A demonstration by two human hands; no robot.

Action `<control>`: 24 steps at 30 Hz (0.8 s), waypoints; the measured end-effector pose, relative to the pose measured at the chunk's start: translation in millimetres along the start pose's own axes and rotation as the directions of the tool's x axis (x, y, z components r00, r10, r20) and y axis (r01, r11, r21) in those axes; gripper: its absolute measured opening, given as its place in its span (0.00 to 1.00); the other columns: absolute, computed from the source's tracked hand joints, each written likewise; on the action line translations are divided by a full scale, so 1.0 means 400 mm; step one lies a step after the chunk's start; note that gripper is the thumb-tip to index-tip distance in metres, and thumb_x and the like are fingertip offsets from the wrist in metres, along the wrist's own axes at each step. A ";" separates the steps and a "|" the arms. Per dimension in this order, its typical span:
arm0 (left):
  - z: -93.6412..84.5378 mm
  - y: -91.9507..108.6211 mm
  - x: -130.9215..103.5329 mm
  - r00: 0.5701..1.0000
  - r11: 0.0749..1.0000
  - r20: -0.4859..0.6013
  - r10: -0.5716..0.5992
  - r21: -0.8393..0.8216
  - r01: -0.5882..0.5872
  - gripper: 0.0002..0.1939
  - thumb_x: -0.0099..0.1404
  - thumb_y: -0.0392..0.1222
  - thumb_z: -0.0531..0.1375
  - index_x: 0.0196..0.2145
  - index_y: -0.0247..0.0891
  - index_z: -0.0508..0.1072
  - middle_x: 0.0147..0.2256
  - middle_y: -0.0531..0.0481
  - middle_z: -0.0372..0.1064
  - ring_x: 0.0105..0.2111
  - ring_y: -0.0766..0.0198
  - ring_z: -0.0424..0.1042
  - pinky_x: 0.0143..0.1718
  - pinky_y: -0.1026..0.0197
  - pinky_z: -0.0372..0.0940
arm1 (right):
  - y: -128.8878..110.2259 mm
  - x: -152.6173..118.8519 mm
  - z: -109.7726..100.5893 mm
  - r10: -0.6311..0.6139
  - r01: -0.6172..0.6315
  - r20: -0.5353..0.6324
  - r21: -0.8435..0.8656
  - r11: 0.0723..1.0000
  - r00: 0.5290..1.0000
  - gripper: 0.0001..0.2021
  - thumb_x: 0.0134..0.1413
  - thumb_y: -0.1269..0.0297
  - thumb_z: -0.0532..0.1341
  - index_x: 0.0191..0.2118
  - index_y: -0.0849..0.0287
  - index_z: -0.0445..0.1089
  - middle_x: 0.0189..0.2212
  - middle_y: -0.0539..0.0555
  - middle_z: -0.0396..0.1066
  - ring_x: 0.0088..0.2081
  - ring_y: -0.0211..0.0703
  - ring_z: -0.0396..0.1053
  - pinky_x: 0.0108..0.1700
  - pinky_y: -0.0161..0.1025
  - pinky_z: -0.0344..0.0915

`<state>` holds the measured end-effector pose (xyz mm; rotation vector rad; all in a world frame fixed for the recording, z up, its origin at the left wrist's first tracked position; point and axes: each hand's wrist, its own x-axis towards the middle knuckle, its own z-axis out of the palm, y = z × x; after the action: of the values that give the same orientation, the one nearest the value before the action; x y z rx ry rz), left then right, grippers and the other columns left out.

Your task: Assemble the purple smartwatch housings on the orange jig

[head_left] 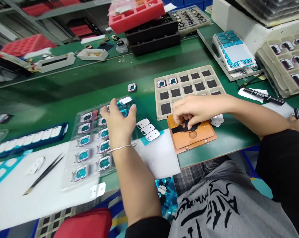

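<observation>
My left hand (120, 124) reaches over a clear plastic tray (67, 165), its thumb and fingers spread apart. Two columns of small square frames, such as this frame (80, 173) with a blue film centre, fill the tray. Part of the tray lies hidden beneath my left hand. On an orange fixture plate (194, 142) my right hand (197, 110) has its fingers curled onto a black latch-like piece (180, 129); its full shape is covered. White adhesive labels (147, 129) on blue backing lie between my hands.
Behind the fixture sits a beige compartment tray (161, 114) with two frames in it. One loose frame (132, 87) rests on the green table. Black tweezers (44, 173) lie on white paper at left. Stacked sheets (235, 54), a marker (263, 96) and a filled tray (285, 56) are at right.
</observation>
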<state>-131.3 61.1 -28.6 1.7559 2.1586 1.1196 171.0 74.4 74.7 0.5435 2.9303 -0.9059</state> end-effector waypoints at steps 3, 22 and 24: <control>-0.001 0.071 -0.019 0.996 0.999 -0.082 -0.037 0.005 0.037 0.25 0.61 0.43 0.68 0.54 0.30 0.74 0.65 0.30 0.53 0.65 0.39 0.59 0.69 0.34 0.53 | -0.001 0.001 -0.001 -0.025 0.025 0.004 -0.042 0.999 1.000 0.11 0.51 0.83 0.70 0.36 0.64 0.71 0.39 0.51 0.67 0.36 0.34 0.64 0.39 0.34 0.61; 0.010 0.288 -0.144 0.388 0.444 0.219 0.895 -0.375 -0.813 0.15 0.73 0.53 0.59 0.37 0.43 0.82 0.38 0.50 0.80 0.46 0.52 0.67 0.48 0.48 0.60 | 0.121 -0.023 -0.048 0.122 -0.057 -0.440 0.159 0.986 0.890 0.07 0.59 0.64 0.65 0.37 0.64 0.74 0.35 0.48 0.75 0.31 0.31 0.67 0.39 0.33 0.63; 0.011 0.285 -0.143 0.367 0.434 0.238 0.899 -0.378 -0.818 0.13 0.72 0.51 0.61 0.37 0.43 0.82 0.37 0.50 0.79 0.45 0.53 0.68 0.48 0.49 0.60 | 0.151 -0.009 -0.043 0.184 -0.147 -0.447 0.116 0.982 0.876 0.05 0.59 0.67 0.65 0.36 0.64 0.73 0.34 0.49 0.76 0.32 0.32 0.68 0.40 0.33 0.63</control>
<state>-21.8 16.9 19.8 2.7833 0.7003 0.8784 195.9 129.1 56.6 1.1402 3.1823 -0.9912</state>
